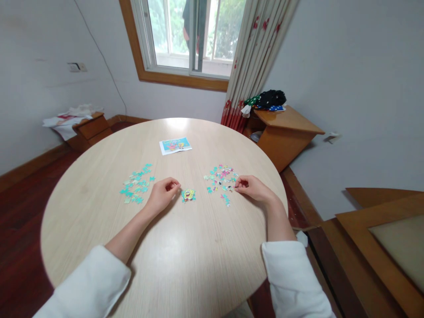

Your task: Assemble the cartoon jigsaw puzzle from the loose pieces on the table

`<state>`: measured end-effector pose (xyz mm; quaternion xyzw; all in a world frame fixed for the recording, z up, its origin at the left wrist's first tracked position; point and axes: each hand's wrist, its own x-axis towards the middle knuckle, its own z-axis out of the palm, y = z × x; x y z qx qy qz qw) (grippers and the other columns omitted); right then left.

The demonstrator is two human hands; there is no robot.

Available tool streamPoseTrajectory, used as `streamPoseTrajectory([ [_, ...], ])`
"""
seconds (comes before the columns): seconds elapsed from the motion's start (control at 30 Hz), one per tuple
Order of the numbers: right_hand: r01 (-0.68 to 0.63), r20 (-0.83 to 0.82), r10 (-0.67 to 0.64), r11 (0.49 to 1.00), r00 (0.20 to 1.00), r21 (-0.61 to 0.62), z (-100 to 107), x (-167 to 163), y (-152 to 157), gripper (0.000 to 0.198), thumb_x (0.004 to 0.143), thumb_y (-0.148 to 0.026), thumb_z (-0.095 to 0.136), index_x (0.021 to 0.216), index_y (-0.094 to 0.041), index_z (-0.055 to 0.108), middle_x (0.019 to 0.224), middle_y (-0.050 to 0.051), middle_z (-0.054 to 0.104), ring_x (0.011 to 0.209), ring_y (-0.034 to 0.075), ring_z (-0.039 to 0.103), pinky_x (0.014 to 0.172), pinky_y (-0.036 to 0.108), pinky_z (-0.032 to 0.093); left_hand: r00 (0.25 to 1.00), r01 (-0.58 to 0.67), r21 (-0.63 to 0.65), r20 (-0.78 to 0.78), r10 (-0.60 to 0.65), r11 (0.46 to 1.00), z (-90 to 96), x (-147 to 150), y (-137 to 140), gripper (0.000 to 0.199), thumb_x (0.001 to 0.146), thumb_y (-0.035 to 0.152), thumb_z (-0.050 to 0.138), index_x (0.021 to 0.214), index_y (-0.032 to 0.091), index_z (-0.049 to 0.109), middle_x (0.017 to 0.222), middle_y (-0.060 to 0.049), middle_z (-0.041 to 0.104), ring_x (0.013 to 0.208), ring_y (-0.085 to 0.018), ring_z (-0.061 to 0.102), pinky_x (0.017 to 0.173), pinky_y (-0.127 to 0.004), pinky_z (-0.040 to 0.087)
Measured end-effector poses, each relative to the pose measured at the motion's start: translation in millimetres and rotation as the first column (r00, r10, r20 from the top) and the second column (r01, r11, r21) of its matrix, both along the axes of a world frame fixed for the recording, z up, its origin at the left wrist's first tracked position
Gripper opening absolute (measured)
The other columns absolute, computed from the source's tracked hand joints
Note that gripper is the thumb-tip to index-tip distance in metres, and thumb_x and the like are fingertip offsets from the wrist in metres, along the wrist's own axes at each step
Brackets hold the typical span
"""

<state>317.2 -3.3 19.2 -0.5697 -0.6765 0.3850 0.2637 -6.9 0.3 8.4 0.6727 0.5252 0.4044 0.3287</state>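
A small joined patch of jigsaw puzzle (188,195), with a yellow cartoon face and teal edges, lies flat on the round table (185,265). Just left of it is my left hand (163,193), thumb and fingertips pinched together; whatever they hold is too small to make out. Loose teal and pale green jigsaw pieces (135,185) are spread left of that hand. My right hand (253,187) pinches a jigsaw piece at the right edge of a second, mixed-colour group of jigsaw pieces (220,175). A few joined pieces (226,200) sit below that group.
A printed picture sheet (175,145) with cartoon figures lies towards the table's far side. Beyond the table are a window, a long curtain (255,48) and a wooden cabinet (285,132) with cloths on top. Wooden furniture (380,234) stands close on the right.
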Motion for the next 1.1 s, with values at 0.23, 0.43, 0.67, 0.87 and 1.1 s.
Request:
streamPoseTrajectory([
  [0.23, 0.072, 0.047, -0.081, 0.983, 0.996, 0.168, -5.7, -15.5, 4.8, 0.011, 0.065, -0.019, 0.049, 0.071, -0.016, 0.058, 0.060, -0.003, 0.048, 0.057, 0.010, 0.042, 0.055, 0.022, 0.032, 1.000, -0.002, 0.008, -0.009, 0.002, 1.000, -2.7, -1.3, 1.3, 0.022, 0.070, 0.036, 0.055, 0.069, 0.015, 0.061, 0.055, 0.001, 0.055, 0.052, -0.012, 0.047, 0.053, -0.024, 0.036],
  [0.43, 0.142, 0.075, -0.194, 0.886, 0.978, 0.441, -15.7, -38.2, 15.8, 0.013, 0.070, -0.018, 0.050, 0.075, -0.016, 0.062, 0.067, 0.000, 0.054, 0.063, 0.013, 0.048, 0.063, 0.026, 0.038, 0.999, -0.022, 0.008, -0.037, 0.022, 1.000, -0.9, -0.6, 1.4, 0.026, 0.073, 0.040, 0.051, 0.067, 0.016, 0.060, 0.056, 0.000, 0.057, 0.054, -0.013, 0.048, 0.055, -0.025, 0.037],
  [0.67, 0.124, 0.207, -0.286, 0.815, 0.936, 0.566, -29.3, -46.0, 26.6, 0.024, 0.083, -0.019, 0.047, 0.090, -0.019, 0.070, 0.086, 0.008, 0.059, 0.085, 0.020, 0.052, 0.080, 0.034, 0.039, 0.998, -0.041, 0.020, -0.048, 0.042, 0.999, 1.8, -0.8, 0.1, 0.030, 0.074, 0.042, 0.050, 0.057, 0.017, 0.054, 0.049, 0.003, 0.051, 0.049, -0.011, 0.043, 0.052, -0.024, 0.034],
  [0.87, 0.151, 0.301, -0.331, 0.857, 0.894, 0.492, -29.3, -41.5, 26.7, 0.031, 0.086, -0.016, 0.042, 0.097, -0.024, 0.070, 0.097, 0.008, 0.059, 0.095, 0.022, 0.049, 0.083, 0.037, 0.034, 0.998, -0.046, 0.035, -0.047, 0.047, 0.998, 2.5, 0.3, -0.8, 0.030, 0.075, 0.038, 0.050, 0.053, 0.018, 0.050, 0.046, 0.004, 0.045, 0.046, -0.010, 0.039, 0.050, -0.024, 0.032],
  [1.1, 0.100, 0.364, -0.303, 0.870, 0.881, 0.483, -27.4, -48.9, 24.2, 0.027, 0.086, -0.030, 0.049, 0.104, -0.027, 0.068, 0.104, 0.009, 0.057, 0.100, 0.024, 0.046, 0.085, 0.039, 0.031, 0.996, -0.061, 0.032, -0.055, 0.063, 0.998, 2.1, 0.2, -0.4, 0.032, 0.075, 0.039, 0.050, 0.051, 0.018, 0.047, 0.044, 0.005, 0.041, 0.045, -0.010, 0.036, 0.049, -0.023, 0.030],
])
